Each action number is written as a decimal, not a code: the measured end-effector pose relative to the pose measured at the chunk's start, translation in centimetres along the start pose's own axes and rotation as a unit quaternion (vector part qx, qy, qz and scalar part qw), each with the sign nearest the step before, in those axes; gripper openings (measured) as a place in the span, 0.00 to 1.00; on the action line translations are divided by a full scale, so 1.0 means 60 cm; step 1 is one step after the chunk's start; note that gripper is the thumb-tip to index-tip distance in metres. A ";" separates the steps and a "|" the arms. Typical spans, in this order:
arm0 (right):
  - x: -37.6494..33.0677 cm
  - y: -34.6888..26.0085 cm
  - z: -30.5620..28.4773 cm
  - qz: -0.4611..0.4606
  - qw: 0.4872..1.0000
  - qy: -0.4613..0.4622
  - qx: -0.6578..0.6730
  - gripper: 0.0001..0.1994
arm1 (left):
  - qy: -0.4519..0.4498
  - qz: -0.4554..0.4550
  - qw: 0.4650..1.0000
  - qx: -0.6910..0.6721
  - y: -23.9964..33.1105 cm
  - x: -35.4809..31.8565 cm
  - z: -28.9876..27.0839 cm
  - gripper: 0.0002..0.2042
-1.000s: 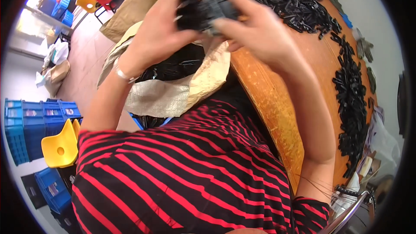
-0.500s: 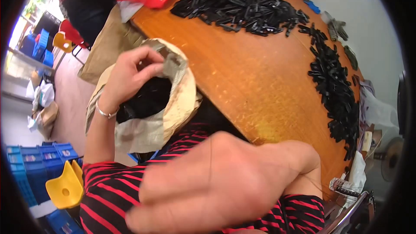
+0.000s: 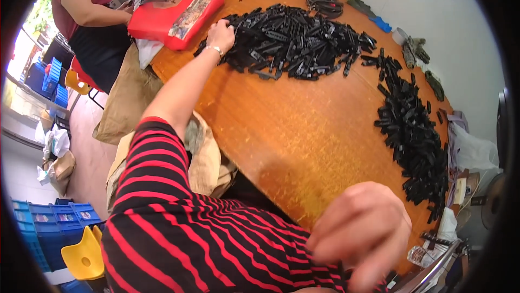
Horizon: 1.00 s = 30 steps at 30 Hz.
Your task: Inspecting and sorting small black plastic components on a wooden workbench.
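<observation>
Left hand: the left hand is stretched far out, fingers curled down onto the near edge of a big heap of black plastic parts; a bracelet sits on the wrist. Whether the fingers have closed on any piece cannot be told from here.
Right hand: the right hand hangs close under the camera, blurred, fingers loosely bent and apart, holding nothing that shows.
Heap: small, long black plastic pieces, piled loosely, directly under and beyond the left fingertips.
Second pile: a long band of the same black parts runs well off to the right of both hands.
Table: an orange-brown wooden table lies bare between the two hands.
Sack: an open brown paper sack stands below the table edge, beneath the left forearm.
Nearby: another person works beyond the left hand, beside a red flat case.
Step in hand: it looks like gathering a handful from the heap.
Next move calls for: a firm closing of the fingers around several pieces, probably with the free hand joining to cup them.
</observation>
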State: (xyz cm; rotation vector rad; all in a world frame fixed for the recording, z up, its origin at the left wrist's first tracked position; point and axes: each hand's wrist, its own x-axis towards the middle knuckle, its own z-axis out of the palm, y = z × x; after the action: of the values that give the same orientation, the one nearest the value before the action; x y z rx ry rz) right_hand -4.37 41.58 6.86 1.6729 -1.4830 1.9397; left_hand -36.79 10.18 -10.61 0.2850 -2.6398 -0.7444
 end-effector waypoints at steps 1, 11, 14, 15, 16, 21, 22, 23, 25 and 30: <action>-0.022 0.008 -0.010 0.002 1.000 0.000 -0.015 0.12 | 0.010 0.011 1.000 -0.002 0.011 0.004 0.029 0.19; -0.307 0.144 -0.037 0.423 0.800 0.332 -0.266 0.08 | -0.068 -0.066 0.993 0.069 -0.043 0.011 0.031 0.29; -0.344 0.176 -0.027 0.439 0.781 0.262 -0.358 0.07 | -0.107 -0.048 0.992 0.049 -0.032 0.005 0.026 0.28; -0.349 0.186 -0.023 0.406 0.795 0.266 -0.365 0.07 | -0.087 -0.048 0.992 0.083 -0.022 -0.007 0.035 0.29; -0.345 0.187 -0.022 0.409 0.795 0.266 -0.361 0.07 | -0.085 -0.049 0.991 0.089 -0.010 -0.016 0.040 0.30; -0.346 0.188 -0.029 0.430 0.783 0.244 -0.377 0.06 | -0.066 -0.040 0.994 0.075 0.043 -0.057 0.078 0.30; -0.345 0.186 -0.028 0.439 0.770 0.254 -0.388 0.06 | -0.077 -0.040 0.993 0.083 0.056 -0.065 0.091 0.30; -0.336 0.192 -0.026 0.413 0.782 0.238 -0.402 0.06 | -0.072 -0.033 0.993 0.084 0.058 -0.071 0.093 0.30; -0.334 0.196 -0.024 0.393 0.788 0.224 -0.417 0.06 | -0.091 -0.020 0.993 0.072 0.070 -0.088 0.095 0.30; -0.341 0.204 -0.020 0.376 0.781 0.235 -0.440 0.06 | -0.117 0.071 0.990 -0.030 0.079 -0.131 0.107 0.29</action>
State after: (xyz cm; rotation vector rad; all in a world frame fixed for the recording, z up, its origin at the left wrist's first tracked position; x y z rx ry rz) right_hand -6.31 45.63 -16.57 0.1647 -2.4369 1.2832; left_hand -32.74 19.38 -15.50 -0.0082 -2.8128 -0.8532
